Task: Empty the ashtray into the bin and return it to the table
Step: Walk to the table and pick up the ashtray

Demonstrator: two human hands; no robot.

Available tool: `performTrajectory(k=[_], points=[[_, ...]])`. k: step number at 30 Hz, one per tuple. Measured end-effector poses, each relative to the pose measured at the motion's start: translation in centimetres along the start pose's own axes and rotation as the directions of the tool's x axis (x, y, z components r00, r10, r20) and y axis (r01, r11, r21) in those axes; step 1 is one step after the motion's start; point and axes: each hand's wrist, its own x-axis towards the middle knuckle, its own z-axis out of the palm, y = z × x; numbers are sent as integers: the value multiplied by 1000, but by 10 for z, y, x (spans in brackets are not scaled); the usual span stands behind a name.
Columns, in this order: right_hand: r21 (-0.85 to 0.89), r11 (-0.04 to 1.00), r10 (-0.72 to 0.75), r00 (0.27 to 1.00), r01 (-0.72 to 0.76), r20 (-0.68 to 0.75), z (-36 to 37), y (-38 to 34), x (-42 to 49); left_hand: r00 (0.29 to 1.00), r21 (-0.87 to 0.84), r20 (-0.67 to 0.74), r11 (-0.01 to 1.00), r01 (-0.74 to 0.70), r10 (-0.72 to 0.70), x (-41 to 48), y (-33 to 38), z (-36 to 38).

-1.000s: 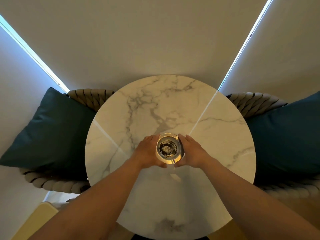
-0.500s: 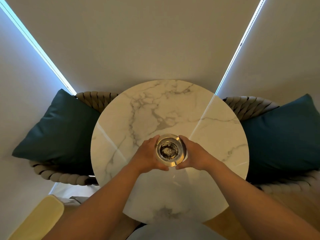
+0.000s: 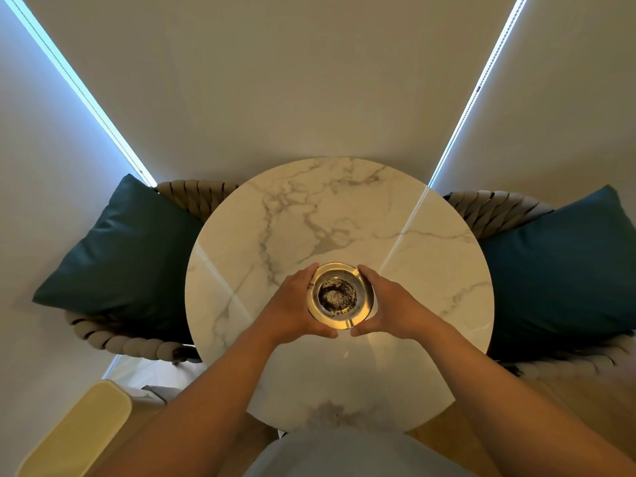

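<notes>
A round glass ashtray (image 3: pixel 339 296) with dark ash in its bowl is over the middle of a round white marble table (image 3: pixel 309 215). My left hand (image 3: pixel 292 308) cups its left side and my right hand (image 3: pixel 392 308) cups its right side, fingers curled around the rim. Whether it rests on the tabletop or is lifted off it, I cannot tell. No bin is in view.
A woven rope chair (image 3: pixel 192 194) with a dark teal cushion (image 3: pixel 127 249) stands left of the table, and a matching chair (image 3: pixel 495 208) with a teal cushion (image 3: pixel 564 273) stands right. Window blinds fill the background. A pale yellow object (image 3: pixel 75 428) sits at the lower left.
Both hands stay around the ashtray. The table looks smaller and farther in view, and more floor and my torso show at the bottom.
</notes>
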Motion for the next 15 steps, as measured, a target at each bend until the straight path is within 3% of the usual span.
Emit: performTrajectory(k=[15], points=[[5,1000,15,1000,-15,11,1,0,-1,1000,-5,-13,1000,14,-14,-6,3,0]])
